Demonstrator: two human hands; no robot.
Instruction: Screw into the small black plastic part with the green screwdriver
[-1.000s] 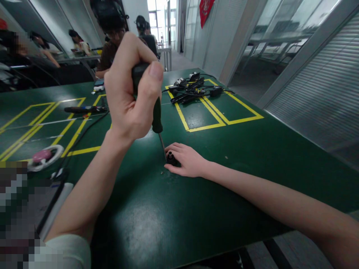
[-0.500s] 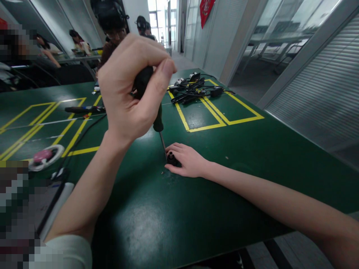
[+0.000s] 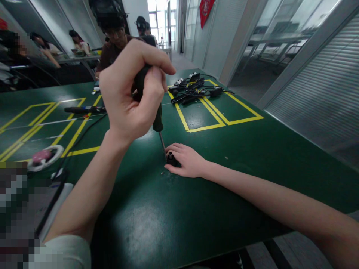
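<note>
My left hand (image 3: 130,95) is wrapped round the dark handle of a screwdriver (image 3: 158,122), its thumb pressed along the grip. The metal shaft slants down, and its tip meets the left side of a small black part (image 3: 170,160) with a short round stub on top. Low on the green table (image 3: 213,209), my right hand (image 3: 187,160) pinches that part between thumb and fingers, hiding much of it. A tiny metallic piece (image 3: 162,173), perhaps a screw, lies just in front of it.
Black cables and adapters (image 3: 193,89) are heaped inside yellow tape at the back. To the left lie a long dark tool (image 3: 84,110) with a cord and a white ring (image 3: 57,155) with a pink middle. A person (image 3: 112,41) sits across the table.
My left thumb and fingers have shifted on the screwdriver handle, the thumb drawn back to the left. The right hand and the black part have stayed in place.
</note>
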